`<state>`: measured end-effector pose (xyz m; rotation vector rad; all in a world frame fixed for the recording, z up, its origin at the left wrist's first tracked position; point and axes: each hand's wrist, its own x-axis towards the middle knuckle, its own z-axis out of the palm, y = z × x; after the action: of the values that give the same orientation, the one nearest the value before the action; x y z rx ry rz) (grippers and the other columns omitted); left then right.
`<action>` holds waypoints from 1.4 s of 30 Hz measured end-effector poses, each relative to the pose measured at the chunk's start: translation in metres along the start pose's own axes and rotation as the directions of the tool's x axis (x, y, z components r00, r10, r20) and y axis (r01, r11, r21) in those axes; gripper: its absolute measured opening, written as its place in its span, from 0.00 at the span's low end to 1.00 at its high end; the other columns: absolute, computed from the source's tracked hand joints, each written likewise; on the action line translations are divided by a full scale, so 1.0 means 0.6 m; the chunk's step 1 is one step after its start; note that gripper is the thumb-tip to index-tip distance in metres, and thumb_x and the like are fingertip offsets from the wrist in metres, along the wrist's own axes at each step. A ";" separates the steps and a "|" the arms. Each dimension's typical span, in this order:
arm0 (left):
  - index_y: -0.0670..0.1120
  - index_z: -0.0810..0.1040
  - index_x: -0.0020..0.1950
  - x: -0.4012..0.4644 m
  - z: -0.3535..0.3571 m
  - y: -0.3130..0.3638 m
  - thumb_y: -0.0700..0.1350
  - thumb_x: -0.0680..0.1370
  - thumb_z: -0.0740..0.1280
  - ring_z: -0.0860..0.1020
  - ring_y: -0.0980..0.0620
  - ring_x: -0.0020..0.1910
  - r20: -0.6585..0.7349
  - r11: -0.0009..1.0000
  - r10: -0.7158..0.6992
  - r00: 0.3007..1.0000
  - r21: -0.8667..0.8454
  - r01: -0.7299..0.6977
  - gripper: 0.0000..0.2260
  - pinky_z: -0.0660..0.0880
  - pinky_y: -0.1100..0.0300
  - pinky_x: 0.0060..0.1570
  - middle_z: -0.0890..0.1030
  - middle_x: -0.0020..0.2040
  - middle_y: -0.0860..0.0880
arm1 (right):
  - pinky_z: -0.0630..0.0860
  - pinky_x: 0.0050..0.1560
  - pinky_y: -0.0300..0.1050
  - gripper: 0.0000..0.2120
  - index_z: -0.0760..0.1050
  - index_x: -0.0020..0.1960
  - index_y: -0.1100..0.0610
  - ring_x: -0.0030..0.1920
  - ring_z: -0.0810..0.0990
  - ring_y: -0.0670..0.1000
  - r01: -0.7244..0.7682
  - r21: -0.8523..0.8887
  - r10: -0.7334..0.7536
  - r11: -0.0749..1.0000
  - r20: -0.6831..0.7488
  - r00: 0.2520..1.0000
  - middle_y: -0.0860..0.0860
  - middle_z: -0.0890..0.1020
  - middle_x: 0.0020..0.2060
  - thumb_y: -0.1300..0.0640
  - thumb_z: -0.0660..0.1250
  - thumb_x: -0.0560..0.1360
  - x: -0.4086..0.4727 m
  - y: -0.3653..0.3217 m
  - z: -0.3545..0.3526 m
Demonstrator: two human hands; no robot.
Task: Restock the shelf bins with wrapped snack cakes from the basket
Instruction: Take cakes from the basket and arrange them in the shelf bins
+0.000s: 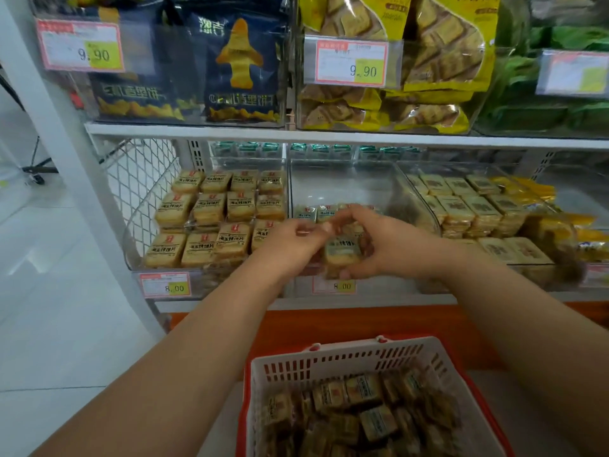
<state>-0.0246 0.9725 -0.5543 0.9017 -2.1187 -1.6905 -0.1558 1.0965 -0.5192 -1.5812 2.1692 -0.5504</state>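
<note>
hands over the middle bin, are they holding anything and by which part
Yes. The right hand grips a wrapped cake, thumb under its near edge, fingers over the far side. The left hand pinches at its top left corner; blur hides the exact contact.

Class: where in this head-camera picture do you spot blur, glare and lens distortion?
Head view: motion blur smears both hands, left hand and right hand, and the cake they hold; glare whitens the clear bin; the wide lens bends the shelf post.

A pale tiled floor (49,324) is seen at left, lit brightly; a white shelf upright (66,159) is set against it.
</note>
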 end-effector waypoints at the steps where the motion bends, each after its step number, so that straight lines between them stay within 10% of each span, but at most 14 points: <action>1: 0.48 0.73 0.68 -0.001 -0.006 0.004 0.54 0.81 0.63 0.78 0.54 0.53 -0.068 0.989 0.055 0.996 0.144 -0.045 0.17 0.77 0.59 0.49 0.77 0.58 0.53 | 0.69 0.35 0.26 0.31 0.65 0.65 0.47 0.40 0.74 0.33 -0.003 0.075 0.006 0.997 -0.033 0.999 0.39 0.72 0.48 0.54 0.78 0.69 0.018 0.012 -0.001; 7: 0.52 0.75 0.64 -0.001 -0.031 0.004 0.51 0.82 0.61 0.69 0.68 0.42 -0.178 0.855 0.274 0.945 0.495 -0.155 0.12 0.63 0.71 0.37 0.71 0.45 0.64 | 0.75 0.55 0.48 0.22 0.69 0.61 0.49 0.56 0.76 0.52 -0.179 0.110 0.161 0.978 0.161 0.974 0.52 0.73 0.65 0.57 0.74 0.72 0.134 0.094 0.058; 11: 0.52 0.76 0.63 0.000 -0.034 -0.001 0.52 0.82 0.61 0.71 0.65 0.45 -0.179 0.800 0.319 0.931 0.578 -0.163 0.11 0.61 0.73 0.37 0.73 0.49 0.62 | 0.68 0.64 0.46 0.23 0.69 0.67 0.52 0.68 0.69 0.53 -0.204 0.019 0.186 0.979 0.338 0.922 0.52 0.69 0.70 0.59 0.71 0.75 0.169 0.100 0.082; 22: 0.52 0.78 0.63 -0.016 -0.008 -0.035 0.47 0.82 0.61 0.76 0.50 0.56 0.078 0.454 0.293 0.953 0.866 -0.211 0.12 0.76 0.52 0.53 0.77 0.59 0.52 | 0.74 0.55 0.41 0.20 0.74 0.66 0.52 0.58 0.77 0.49 -0.239 0.190 0.167 0.952 0.333 0.928 0.47 0.76 0.60 0.67 0.65 0.77 0.161 0.115 0.077; 27: 0.51 0.76 0.66 -0.020 -0.006 -0.044 0.45 0.82 0.61 0.76 0.49 0.58 0.127 0.419 0.247 0.960 0.880 -0.225 0.14 0.76 0.50 0.55 0.76 0.60 0.50 | 0.79 0.58 0.54 0.18 0.73 0.67 0.52 0.56 0.82 0.55 -0.272 0.313 0.183 0.910 0.286 0.941 0.53 0.78 0.58 0.64 0.63 0.79 0.155 0.116 0.059; 31: 0.51 0.74 0.69 -0.019 -0.009 -0.045 0.42 0.81 0.60 0.75 0.48 0.60 0.148 0.436 0.226 0.963 0.868 -0.236 0.17 0.75 0.50 0.57 0.75 0.62 0.50 | 0.75 0.48 0.41 0.21 0.72 0.68 0.48 0.54 0.76 0.47 -0.227 0.173 0.165 0.958 0.315 0.935 0.46 0.74 0.62 0.63 0.64 0.78 0.151 0.112 0.067; 42: 0.51 0.73 0.72 -0.016 -0.033 -0.032 0.34 0.79 0.59 0.73 0.50 0.62 0.249 0.487 0.122 0.961 0.828 -0.277 0.23 0.73 0.56 0.58 0.73 0.65 0.51 | 0.73 0.67 0.52 0.18 0.74 0.68 0.50 0.62 0.76 0.49 -0.260 0.145 0.186 0.955 0.393 0.901 0.49 0.75 0.68 0.59 0.62 0.79 0.174 0.117 0.085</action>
<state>-0.0006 0.9609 -0.5660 0.6595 -3.0790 -0.4755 -0.2140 1.0126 -0.6086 -1.1977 1.9059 -0.3392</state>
